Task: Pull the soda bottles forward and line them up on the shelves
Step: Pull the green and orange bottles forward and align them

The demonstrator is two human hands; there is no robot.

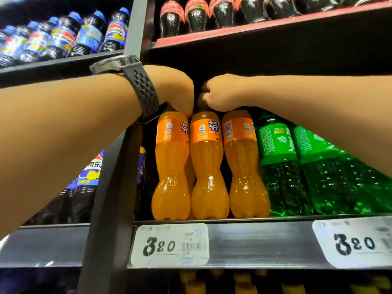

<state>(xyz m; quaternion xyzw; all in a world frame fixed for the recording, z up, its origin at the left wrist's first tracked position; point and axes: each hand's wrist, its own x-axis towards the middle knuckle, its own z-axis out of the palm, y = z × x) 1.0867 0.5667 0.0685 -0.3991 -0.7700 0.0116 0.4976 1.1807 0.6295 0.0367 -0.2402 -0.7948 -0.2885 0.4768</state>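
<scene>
On a dark shelf [254, 245], orange bottles [209, 166] (green bottles [280, 166] beside), price tags [169, 245]

Price tag [169, 245], left on shelf edge [254, 242]: handwritten "3 2 0", barcode, small print illegible.
Second price tag [354, 242], right: "3 2 0".
Orange soda bottles [206, 132]: label character "芬", the rest cut off.
Blue-labelled bottle [93, 168], lower left: "可乐".

a white price tag [169, 245] reading 3.20 sits centre near; a second price tag [356, 242] right; a grey upright post [110, 198] left.
</scene>
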